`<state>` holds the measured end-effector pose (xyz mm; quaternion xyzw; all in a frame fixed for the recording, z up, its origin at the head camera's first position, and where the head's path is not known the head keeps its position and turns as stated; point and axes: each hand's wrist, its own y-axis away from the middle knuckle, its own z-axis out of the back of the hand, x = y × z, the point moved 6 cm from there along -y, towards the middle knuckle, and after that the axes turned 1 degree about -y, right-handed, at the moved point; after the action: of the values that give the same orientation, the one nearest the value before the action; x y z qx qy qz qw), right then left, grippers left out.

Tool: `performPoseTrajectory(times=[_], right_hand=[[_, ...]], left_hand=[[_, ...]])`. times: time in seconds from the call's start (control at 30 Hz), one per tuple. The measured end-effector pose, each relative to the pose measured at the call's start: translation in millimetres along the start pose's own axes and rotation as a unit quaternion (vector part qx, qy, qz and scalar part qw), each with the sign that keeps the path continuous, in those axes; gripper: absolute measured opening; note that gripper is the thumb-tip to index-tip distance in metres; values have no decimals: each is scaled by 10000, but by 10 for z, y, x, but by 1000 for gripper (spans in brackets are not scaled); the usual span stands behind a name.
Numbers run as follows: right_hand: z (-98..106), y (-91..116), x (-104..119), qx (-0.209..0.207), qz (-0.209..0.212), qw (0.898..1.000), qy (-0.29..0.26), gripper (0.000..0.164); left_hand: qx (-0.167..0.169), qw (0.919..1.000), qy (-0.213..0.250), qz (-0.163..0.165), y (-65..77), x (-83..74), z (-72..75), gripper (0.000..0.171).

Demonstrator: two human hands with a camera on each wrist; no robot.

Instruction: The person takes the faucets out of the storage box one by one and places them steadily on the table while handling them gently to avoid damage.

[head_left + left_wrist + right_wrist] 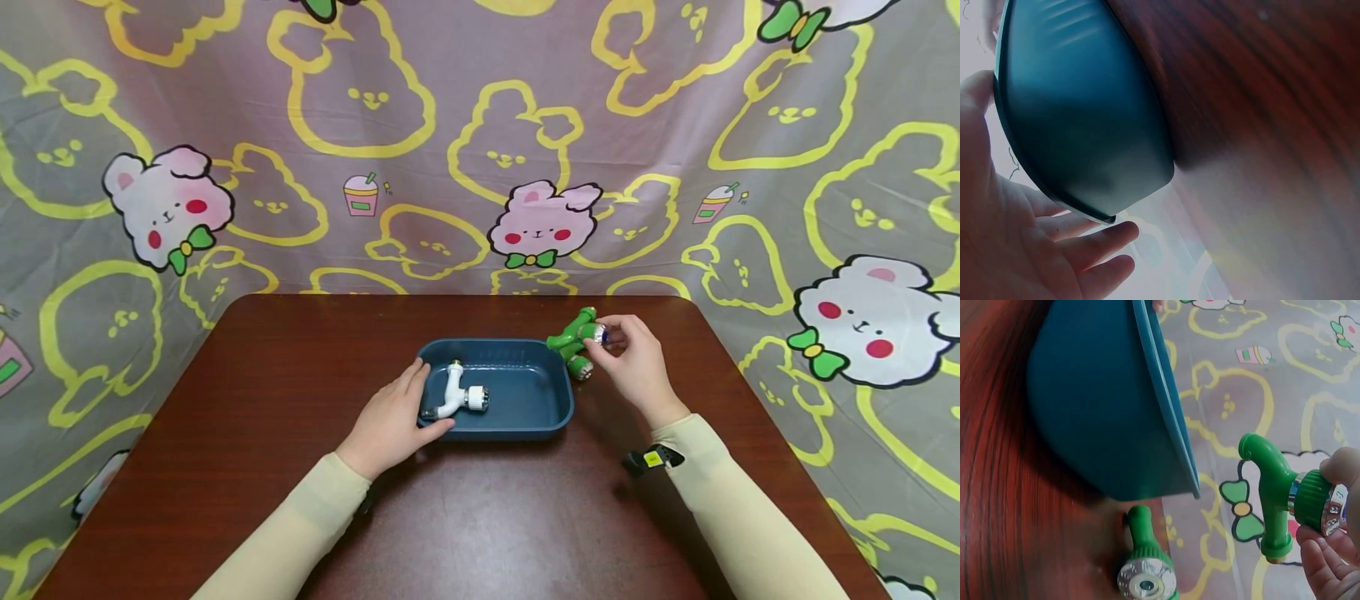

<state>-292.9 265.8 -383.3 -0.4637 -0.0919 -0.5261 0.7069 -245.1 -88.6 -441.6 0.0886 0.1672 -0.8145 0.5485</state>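
Right wrist view, right edge: chrome cap (1334, 510) on green tap (1277, 490) bears small dark marks, 1 resembling "3"; reading uncertain. Head view, lower right: yellow label (653, 458) on black wrist strap (635, 463), illegible.

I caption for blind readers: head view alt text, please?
A right hand holds a green tap near a blue tub on a table, another green tap close by; the left hand touches the tub, where a white tap lies.

Head view: soft, even light; pale sheen on wooden tabletop (495, 517) at six o'clock, shadow by right sleeve (738, 504) at five. Left-wrist view: hazy, washed-out at six o'clock, blue plastic basin (1085, 119) dim. Right-wrist view: clearer, dark shadow beside basin.
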Motion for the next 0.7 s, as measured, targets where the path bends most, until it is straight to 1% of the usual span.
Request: performPoseTrajectory(times=[0.4, 0.6, 0.7], right_hand=[[138, 7, -300, -274, -589, 9976, 231, 32], [165, 35, -482, -232, -830, 9958, 321, 34], [170, 43, -596, -245, -940, 9943, 449, 34]], left_hand=[[-38, 10000, -21, -41, 7, -2, -5, 98], [-53, 10000, -30, -39, 2, 2, -7, 100], [-40, 10000, -44, -45, -2, 10, -17, 100]])
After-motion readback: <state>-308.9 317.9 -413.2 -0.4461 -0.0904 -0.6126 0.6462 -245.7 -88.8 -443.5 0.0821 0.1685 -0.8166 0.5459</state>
